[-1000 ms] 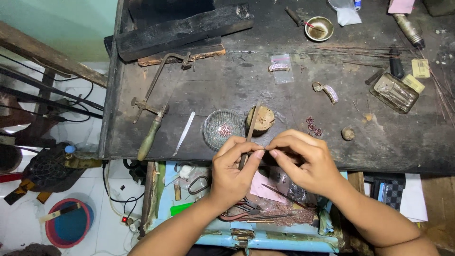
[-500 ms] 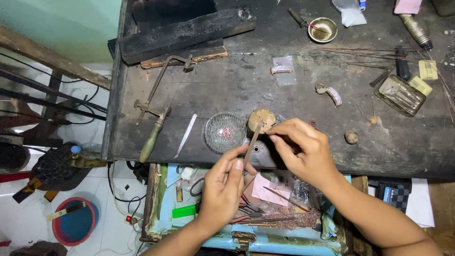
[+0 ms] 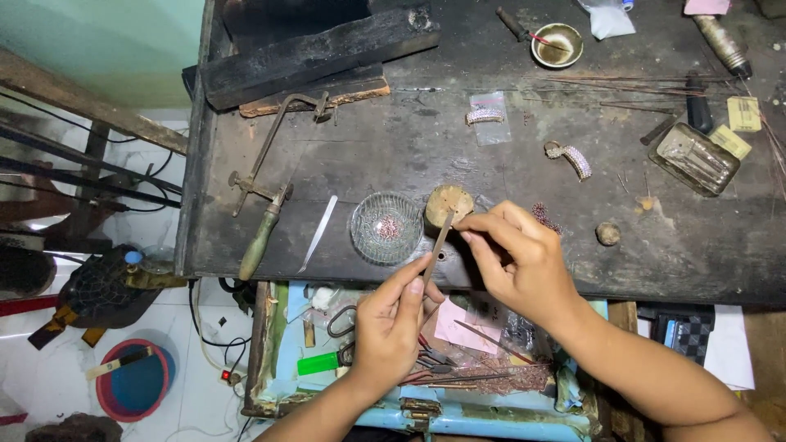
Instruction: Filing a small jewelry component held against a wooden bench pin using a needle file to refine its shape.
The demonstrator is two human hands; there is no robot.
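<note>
The left hand pinches the lower end of a thin, flat metal file between thumb and fingertips, its fingers clenched on the tool, and the file slants up to a small rounded wooden peg that stands on the dark tabletop near its front edge. The right hand has its thumb and forefinger pressed together at the file's upper tip beside the peg; they seem to grasp something very small there, but it is too tiny to make out. The likeliest slip, as I judge it, is that this small piece escapes the pinch under the file's push and drops off the tabletop edge into the cluttered drawer below, where loose tools and scraps would hide it. The file is slender and could skid off the rounded peg into a fingertip. A sideways knock could also tip the shallow cut-glass dish, which sits just beside the peg and holds tiny reddish bits. The tabletop is scorched, scratched wood, matt and rough. A saw frame with a green-worn handle lies to the left, steel tweezers lie next to the dish, and two stone-set, glittering bands rest further back, well apart from both hands.
</note>
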